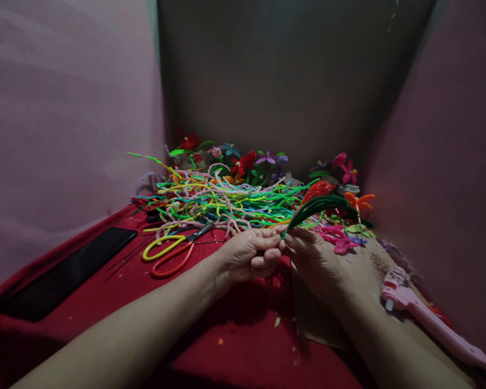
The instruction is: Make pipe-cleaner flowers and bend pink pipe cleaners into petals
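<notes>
A bundle of dark green pipe cleaners [318,204] arcs up and to the right from between my two hands. My left hand [253,251] pinches its lower end with thumb and fingers. Right beside it, my right hand [314,256] is closed on the same end, its fingertips meeting those of the left. The exact grip at the tip is partly hidden by the fingers. Behind the hands lies a big heap of many-coloured pipe cleaners [214,202]. Scissors [174,254] with one yellow and one red handle lie left of my left hand.
A black phone [71,273] lies at the left on the red cloth [243,340]. On the right, a pink glue gun [433,319] rests on a cardboard sheet [319,324]. Pipe-cleaner flowers [243,165] stand along the back wall. Pink walls close in both sides.
</notes>
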A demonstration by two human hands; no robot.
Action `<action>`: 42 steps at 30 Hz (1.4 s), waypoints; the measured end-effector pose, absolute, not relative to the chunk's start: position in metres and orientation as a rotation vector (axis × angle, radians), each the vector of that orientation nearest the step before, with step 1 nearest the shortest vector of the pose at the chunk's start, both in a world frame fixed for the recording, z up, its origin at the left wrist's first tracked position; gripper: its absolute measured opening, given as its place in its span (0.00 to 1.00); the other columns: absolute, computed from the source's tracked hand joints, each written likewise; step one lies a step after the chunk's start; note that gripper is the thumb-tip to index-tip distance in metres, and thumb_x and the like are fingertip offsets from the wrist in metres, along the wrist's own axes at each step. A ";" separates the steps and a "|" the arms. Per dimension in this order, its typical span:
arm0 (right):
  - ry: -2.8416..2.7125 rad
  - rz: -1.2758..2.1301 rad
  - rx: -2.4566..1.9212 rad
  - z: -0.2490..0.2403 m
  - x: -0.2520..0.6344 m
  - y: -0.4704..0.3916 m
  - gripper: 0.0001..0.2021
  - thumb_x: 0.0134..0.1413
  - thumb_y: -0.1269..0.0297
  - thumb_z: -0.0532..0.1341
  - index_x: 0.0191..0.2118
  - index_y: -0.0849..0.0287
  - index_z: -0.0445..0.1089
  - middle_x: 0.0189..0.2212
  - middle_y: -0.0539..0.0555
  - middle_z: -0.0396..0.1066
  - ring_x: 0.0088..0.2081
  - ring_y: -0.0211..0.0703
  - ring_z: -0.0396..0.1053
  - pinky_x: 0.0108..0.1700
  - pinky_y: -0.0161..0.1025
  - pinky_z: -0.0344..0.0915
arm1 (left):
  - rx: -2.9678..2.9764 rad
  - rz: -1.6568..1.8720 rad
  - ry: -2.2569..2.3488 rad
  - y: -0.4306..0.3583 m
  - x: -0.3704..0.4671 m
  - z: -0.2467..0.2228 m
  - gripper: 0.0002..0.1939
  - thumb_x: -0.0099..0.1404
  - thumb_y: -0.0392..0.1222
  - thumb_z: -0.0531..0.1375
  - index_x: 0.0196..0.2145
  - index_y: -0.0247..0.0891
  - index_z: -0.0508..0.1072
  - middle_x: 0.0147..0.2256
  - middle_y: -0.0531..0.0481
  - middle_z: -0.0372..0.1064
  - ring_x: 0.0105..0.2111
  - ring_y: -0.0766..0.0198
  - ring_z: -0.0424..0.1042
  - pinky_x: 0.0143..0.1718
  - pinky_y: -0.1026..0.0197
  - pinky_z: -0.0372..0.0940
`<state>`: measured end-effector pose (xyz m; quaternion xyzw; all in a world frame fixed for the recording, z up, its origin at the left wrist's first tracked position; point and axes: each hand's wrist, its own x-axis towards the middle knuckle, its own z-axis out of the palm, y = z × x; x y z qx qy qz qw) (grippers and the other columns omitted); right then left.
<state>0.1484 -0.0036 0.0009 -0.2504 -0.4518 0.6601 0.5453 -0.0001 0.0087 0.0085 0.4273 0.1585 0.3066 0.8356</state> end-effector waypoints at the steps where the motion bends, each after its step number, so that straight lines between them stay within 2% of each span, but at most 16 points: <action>1: -1.107 1.557 -0.586 0.001 0.149 -0.004 0.05 0.38 0.68 0.67 0.27 0.57 0.73 0.24 0.47 0.71 0.26 0.33 0.65 0.33 0.34 0.62 | 0.906 0.650 0.345 0.008 0.000 0.009 0.05 0.61 0.34 0.54 0.29 0.31 0.67 0.15 0.59 0.53 0.09 0.80 0.42 0.09 0.75 0.43; 5: -1.153 1.513 -0.559 -0.001 0.149 -0.004 0.03 0.42 0.68 0.65 0.29 0.57 0.73 0.24 0.48 0.70 0.27 0.35 0.64 0.35 0.36 0.61 | 0.903 0.643 0.371 0.008 -0.002 0.011 0.05 0.61 0.37 0.54 0.29 0.32 0.66 0.15 0.59 0.55 0.09 0.80 0.42 0.10 0.75 0.44; 9: -1.144 1.423 -0.632 -0.006 0.147 -0.001 0.04 0.42 0.66 0.66 0.27 0.58 0.72 0.24 0.48 0.68 0.27 0.36 0.62 0.34 0.36 0.60 | 1.013 0.671 0.444 0.010 -0.003 0.011 0.08 0.59 0.40 0.57 0.30 0.31 0.68 0.16 0.59 0.56 0.10 0.81 0.43 0.11 0.74 0.44; 12: -1.127 1.361 -0.644 -0.008 0.145 0.001 0.05 0.41 0.64 0.66 0.24 0.58 0.70 0.24 0.48 0.66 0.26 0.35 0.61 0.33 0.36 0.60 | 1.167 0.733 0.579 0.012 -0.002 0.010 0.12 0.57 0.45 0.59 0.29 0.31 0.69 0.17 0.57 0.59 0.11 0.79 0.51 0.13 0.73 0.48; 15: -1.212 1.262 -0.687 -0.005 0.145 -0.001 0.05 0.45 0.62 0.63 0.26 0.58 0.71 0.26 0.49 0.65 0.28 0.37 0.61 0.33 0.37 0.60 | 1.344 0.835 0.665 0.013 -0.001 0.012 0.14 0.57 0.47 0.59 0.26 0.31 0.69 0.21 0.52 0.65 0.17 0.74 0.62 0.21 0.70 0.57; 18: -1.261 1.145 -0.738 0.001 0.146 -0.006 0.06 0.47 0.63 0.62 0.24 0.59 0.72 0.29 0.50 0.63 0.32 0.38 0.62 0.35 0.36 0.60 | 1.473 0.967 0.779 0.011 0.000 0.018 0.11 0.54 0.44 0.61 0.31 0.32 0.70 0.28 0.50 0.68 0.28 0.69 0.67 0.32 0.66 0.61; 21: -1.315 1.026 -0.757 0.006 0.145 -0.011 0.07 0.48 0.63 0.62 0.24 0.58 0.73 0.32 0.51 0.65 0.37 0.40 0.63 0.41 0.38 0.60 | 1.571 1.199 0.922 0.007 -0.001 0.026 0.15 0.51 0.41 0.63 0.36 0.35 0.68 0.31 0.51 0.66 0.32 0.67 0.66 0.32 0.65 0.61; 25: -1.414 0.906 -0.802 0.005 0.140 -0.015 0.07 0.49 0.61 0.60 0.28 0.56 0.75 0.33 0.52 0.66 0.39 0.42 0.64 0.44 0.39 0.60 | 1.772 1.447 0.920 -0.004 -0.002 0.033 0.15 0.54 0.39 0.62 0.40 0.39 0.66 0.33 0.51 0.63 0.33 0.66 0.64 0.32 0.65 0.60; 31: -1.511 0.711 -0.907 -0.003 0.133 -0.015 0.08 0.49 0.63 0.59 0.25 0.57 0.75 0.32 0.54 0.68 0.36 0.42 0.65 0.41 0.40 0.61 | 2.129 1.700 0.714 -0.021 -0.001 0.040 0.09 0.55 0.33 0.61 0.35 0.40 0.69 0.33 0.51 0.62 0.34 0.66 0.62 0.33 0.63 0.61; 36: -1.558 0.606 -0.943 -0.006 0.133 -0.017 0.09 0.49 0.65 0.58 0.24 0.55 0.75 0.31 0.53 0.69 0.37 0.42 0.65 0.42 0.40 0.61 | 2.367 1.718 0.684 -0.018 -0.005 0.041 0.09 0.57 0.30 0.58 0.35 0.41 0.71 0.31 0.51 0.62 0.33 0.66 0.63 0.32 0.64 0.61; 42: -1.546 0.661 -0.929 -0.004 0.133 -0.018 0.08 0.49 0.65 0.60 0.23 0.55 0.74 0.31 0.53 0.68 0.36 0.43 0.64 0.40 0.41 0.60 | 2.528 1.678 0.727 -0.022 -0.005 0.049 0.10 0.57 0.27 0.57 0.35 0.39 0.69 0.32 0.51 0.66 0.32 0.68 0.66 0.33 0.65 0.63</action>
